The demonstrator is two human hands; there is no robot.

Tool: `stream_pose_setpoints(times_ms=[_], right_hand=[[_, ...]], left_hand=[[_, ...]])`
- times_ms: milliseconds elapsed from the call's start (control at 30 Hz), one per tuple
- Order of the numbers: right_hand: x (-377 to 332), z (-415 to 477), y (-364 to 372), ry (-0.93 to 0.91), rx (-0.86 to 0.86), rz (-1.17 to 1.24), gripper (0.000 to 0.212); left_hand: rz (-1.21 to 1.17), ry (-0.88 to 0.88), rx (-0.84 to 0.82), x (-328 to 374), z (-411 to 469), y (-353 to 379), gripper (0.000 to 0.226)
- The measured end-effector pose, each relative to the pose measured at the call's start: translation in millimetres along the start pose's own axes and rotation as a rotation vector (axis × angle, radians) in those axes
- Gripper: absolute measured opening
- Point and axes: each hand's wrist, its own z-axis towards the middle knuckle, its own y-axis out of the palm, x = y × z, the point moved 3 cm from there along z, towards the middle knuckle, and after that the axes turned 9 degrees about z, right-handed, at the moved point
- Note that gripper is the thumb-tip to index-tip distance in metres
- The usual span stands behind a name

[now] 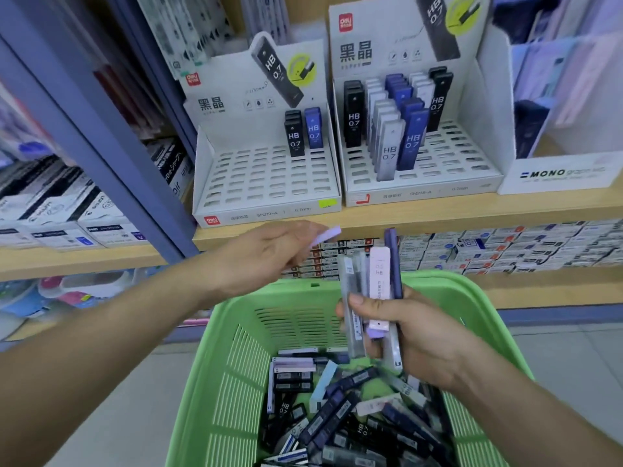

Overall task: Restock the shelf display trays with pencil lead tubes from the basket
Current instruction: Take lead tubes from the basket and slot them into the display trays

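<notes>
1. We counted two white trays on the shelf (438, 215): the left tray (269, 214) nearly bare, the right tray (421, 194) partly filled. One green basket (215, 365) stood below.
2. The left hand (266, 254) pinched one lilac tube (325, 234) just below the left tray. The right hand (414, 332) gripped a bunch of tubes (371, 291) above the basket's loose heap.
3. Tubes and tray cards read "HB 0.7", with red "deli" logos. A neighbouring box (556, 173) read "MONO".

Green slotted basket (242, 358), white display trays (266, 197), black and blue tubes (413, 139).
</notes>
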Motion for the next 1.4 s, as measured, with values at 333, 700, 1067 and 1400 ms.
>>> stream_pose_setpoints(times_ms=[333,700,1067,1400], right_hand=[[-76,-22,14,-0.218,0.06,-0.117,0.037],[-137,-51,5,-0.407,0.173,-0.36,0.042],[-177,-73,-26,-0.387,0.076,-0.142,0.027],[-221,-80,-87,-0.598,0.283,0.059,0.035]], left_hand=[[-0.154,0.116,0.156,27,16,-31,0.027],[-0.425,0.28,0.128,85,38,-25,0.022],[-0.245,0.339,0.279,161,82,-11,0.029],[-0.244,0.327,0.16,210,137,7,0.026]])
